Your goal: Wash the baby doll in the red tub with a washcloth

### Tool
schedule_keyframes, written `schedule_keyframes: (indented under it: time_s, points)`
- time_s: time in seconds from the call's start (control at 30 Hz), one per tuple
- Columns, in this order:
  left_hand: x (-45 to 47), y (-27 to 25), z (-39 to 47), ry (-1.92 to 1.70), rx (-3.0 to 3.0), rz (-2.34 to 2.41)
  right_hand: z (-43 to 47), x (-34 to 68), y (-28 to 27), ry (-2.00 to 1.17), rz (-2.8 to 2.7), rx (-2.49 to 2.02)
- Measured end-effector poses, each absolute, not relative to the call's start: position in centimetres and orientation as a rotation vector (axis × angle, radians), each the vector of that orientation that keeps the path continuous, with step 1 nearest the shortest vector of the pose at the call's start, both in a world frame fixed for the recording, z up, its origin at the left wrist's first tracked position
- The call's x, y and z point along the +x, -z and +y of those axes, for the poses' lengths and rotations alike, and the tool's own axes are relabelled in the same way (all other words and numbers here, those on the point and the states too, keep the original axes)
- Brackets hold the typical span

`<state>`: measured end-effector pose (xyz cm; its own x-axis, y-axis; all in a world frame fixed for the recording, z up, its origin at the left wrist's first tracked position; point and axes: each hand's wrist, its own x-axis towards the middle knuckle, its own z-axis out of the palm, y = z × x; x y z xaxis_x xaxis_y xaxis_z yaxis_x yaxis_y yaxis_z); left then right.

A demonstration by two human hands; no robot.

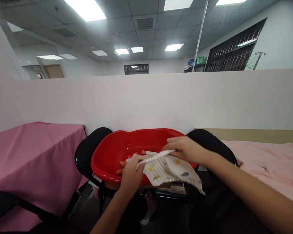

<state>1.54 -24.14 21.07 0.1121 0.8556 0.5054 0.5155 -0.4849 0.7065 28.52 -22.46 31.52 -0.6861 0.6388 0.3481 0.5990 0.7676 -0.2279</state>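
Both hands grip a white printed cloth (169,169) over the near rim of a red plastic tub (112,152): left hand (132,174) fingers closed on its left end, right hand (185,149) pinching its upper edge

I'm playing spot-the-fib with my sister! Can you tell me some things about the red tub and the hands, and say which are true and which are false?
1. The tub is blue. False: it is red.
2. Both hands hold a patterned cloth. True: the left hand and the right hand each grip its edge.
3. The tub rests on black chairs. True.
4. The table cover on the left is green. False: it is pink.
5. The cloth is plain white. False: it has small yellow and blue prints.
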Motion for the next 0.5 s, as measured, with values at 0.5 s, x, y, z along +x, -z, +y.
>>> schedule_keyframes:
  time_s: [0.5]
  points:
    - [-4.2,-3.5,-30.9,-1.058,1.926,1.350,-32.2,25.0,-6.3,-0.126,-2.505,-1.259]
